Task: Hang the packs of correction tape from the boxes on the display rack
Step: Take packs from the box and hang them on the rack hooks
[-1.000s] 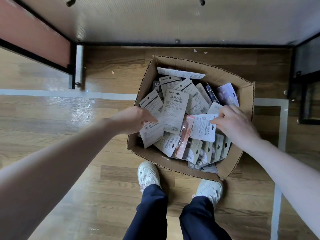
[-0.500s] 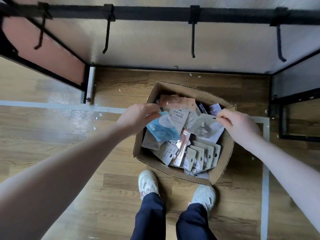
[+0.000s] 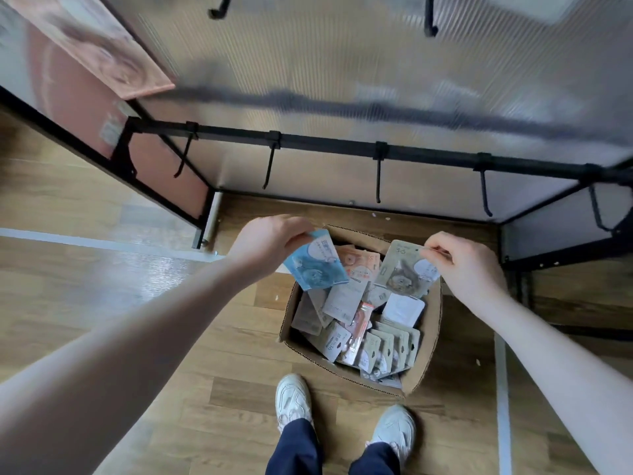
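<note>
Wood-plank floor (image 3: 120, 303), cardboard box (image 3: 430, 341)

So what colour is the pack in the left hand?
Blue pack, pinched by the left hand; head view.

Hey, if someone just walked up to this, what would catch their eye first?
Two hands raised above an open cardboard box of packs on the floor: the left hand holds a blue pack, the right hand pinches a grey pack. Behind them, a row of bare black hooks hangs from the rack's rail.
</note>
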Available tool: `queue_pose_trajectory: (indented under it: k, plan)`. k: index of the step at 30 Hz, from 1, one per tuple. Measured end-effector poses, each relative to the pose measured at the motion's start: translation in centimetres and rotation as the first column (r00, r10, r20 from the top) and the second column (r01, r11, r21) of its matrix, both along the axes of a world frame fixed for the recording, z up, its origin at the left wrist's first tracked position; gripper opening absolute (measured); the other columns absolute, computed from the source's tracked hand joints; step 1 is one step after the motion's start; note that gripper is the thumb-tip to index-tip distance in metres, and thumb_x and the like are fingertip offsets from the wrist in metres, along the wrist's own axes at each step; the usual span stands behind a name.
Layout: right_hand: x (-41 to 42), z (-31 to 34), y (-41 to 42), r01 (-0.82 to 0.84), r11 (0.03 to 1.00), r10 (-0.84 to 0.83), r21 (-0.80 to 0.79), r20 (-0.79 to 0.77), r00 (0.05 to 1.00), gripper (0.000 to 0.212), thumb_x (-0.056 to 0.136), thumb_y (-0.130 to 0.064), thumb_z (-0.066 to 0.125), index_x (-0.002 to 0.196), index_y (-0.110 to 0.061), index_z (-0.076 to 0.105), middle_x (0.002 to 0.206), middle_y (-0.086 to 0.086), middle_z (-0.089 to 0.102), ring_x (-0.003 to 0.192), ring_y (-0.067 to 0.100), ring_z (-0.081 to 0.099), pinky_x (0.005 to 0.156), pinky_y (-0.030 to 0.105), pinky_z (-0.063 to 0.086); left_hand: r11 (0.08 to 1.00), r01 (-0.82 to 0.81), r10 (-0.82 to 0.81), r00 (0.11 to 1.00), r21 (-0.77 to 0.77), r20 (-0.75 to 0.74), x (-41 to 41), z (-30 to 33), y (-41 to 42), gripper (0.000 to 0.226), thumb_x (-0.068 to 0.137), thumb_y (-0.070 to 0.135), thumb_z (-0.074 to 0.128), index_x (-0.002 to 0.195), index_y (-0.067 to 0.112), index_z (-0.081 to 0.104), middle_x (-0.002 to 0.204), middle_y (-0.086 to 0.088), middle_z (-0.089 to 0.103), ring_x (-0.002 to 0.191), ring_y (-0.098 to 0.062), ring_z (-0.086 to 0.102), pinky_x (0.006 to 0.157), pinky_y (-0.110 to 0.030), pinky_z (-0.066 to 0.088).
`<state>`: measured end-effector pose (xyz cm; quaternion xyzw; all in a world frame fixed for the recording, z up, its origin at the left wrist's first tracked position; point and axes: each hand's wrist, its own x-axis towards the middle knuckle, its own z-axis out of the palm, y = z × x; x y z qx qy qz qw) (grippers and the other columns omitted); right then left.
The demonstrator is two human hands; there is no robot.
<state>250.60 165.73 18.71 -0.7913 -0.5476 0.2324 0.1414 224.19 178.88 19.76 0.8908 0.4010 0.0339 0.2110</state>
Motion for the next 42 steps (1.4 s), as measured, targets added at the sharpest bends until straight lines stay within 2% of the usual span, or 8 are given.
queue_pose_trajectory:
  k: [7,15,20,28,32,35,38,42]
  plan:
    - [-0.6,7.6,0.4,-0.041,0.99,0.034,0.136,0.052,0.998,0.011,0.088,-0.024,0.061,0.089,-0.014,0.067,0.08,-0.001,0.068,0.066,0.017,0.058,0.052,0.024,0.039,0.985,-0.036,0.02,0.996,0.166,0.092,-1.5,8.2,0.1,0.018,0.077,0.03,0.071,0.071,0.013,0.066,0.064,0.002,0.062,0.053,-0.017,0.054,0.045,-0.01,0.021]
    - [-2.1,18.2,0.4,-0.112,0.961,0.079,0.253,0.139,0.987,0.005,0.085,-0.022,0.067,0.084,-0.018,0.068,0.068,-0.013,0.059,0.056,0.005,0.051,0.047,0.008,0.027,0.959,-0.081,0.051,0.992,0.273,0.116,-3.6,19.4,0.5,0.021,0.072,0.04,0.063,0.068,0.019,0.065,0.059,0.008,0.059,0.049,-0.013,0.053,0.042,-0.013,0.025]
    - [-2.7,24.3,0.6,-0.097,0.94,0.064,0.326,0.11,0.992,0.003,0.083,-0.026,0.068,0.081,-0.023,0.068,0.067,-0.015,0.063,0.054,0.0,0.054,0.044,0.009,0.035,0.954,-0.1,0.07,0.991,0.283,0.115,-4.5,25.4,1.0,0.03,0.079,0.047,0.052,0.076,0.019,0.065,0.07,0.007,0.063,0.06,-0.015,0.058,0.05,-0.023,0.038]
    - [-3.3,32.9,0.6,0.004,0.914,-0.044,0.405,0.089,0.995,0.007,0.088,-0.031,0.062,0.083,-0.027,0.065,0.065,-0.015,0.057,0.053,-0.002,0.046,0.051,0.015,0.035,0.913,-0.057,0.001,0.991,0.404,0.137,-4.2,34.7,1.2,0.016,0.087,0.033,0.057,0.086,0.02,0.066,0.08,0.008,0.065,0.067,-0.009,0.059,0.047,-0.005,0.023]
    - [-2.7,35.8,-0.3,0.045,0.9,-0.096,0.433,0.097,0.991,0.008,0.087,-0.03,0.063,0.08,-0.025,0.063,0.055,-0.012,0.049,0.052,0.008,0.046,0.048,0.023,0.033,0.918,-0.066,-0.019,0.978,0.391,0.209,-3.7,36.7,1.7,0.041,0.081,0.052,0.035,0.083,0.022,0.064,0.077,0.009,0.065,0.066,-0.013,0.061,0.052,-0.024,0.044]
    - [-1.9,37.3,-1.3,0.043,0.848,-0.132,0.528,0.132,0.982,0.01,0.076,-0.02,0.076,0.074,-0.022,0.067,0.043,-0.019,0.035,0.04,0.002,0.034,0.04,0.012,0.024,0.914,-0.06,-0.038,0.972,0.401,0.232,-3.0,38.3,1.5,0.033,0.085,0.047,0.045,0.089,0.022,0.065,0.085,0.009,0.066,0.074,-0.014,0.062,0.057,-0.026,0.045]
    - [-0.6,38.1,-2.1,0.079,0.847,-0.173,0.525,0.133,0.976,0.005,0.082,-0.021,0.07,0.078,-0.02,0.067,0.042,-0.017,0.036,0.039,0.0,0.033,0.04,0.019,0.025,0.9,-0.036,-0.072,0.971,0.435,0.23,-1.6,40.2,1.2,0.013,0.085,0.033,0.061,0.087,0.021,0.066,0.081,0.008,0.066,0.068,-0.015,0.062,0.049,-0.016,0.033]
    - [1.7,38.6,-3.6,0.142,0.798,-0.266,0.586,0.131,0.955,0.007,0.079,-0.015,0.073,0.075,-0.017,0.067,0.055,-0.008,0.06,0.048,0.015,0.055,0.043,0.03,0.041,0.902,-0.013,-0.113,0.958,0.432,0.265,1.2,41.9,0.7,0.025,0.084,0.038,0.05,0.088,0.019,0.066,0.082,0.007,0.067,0.069,-0.016,0.062,0.054,-0.024,0.039]
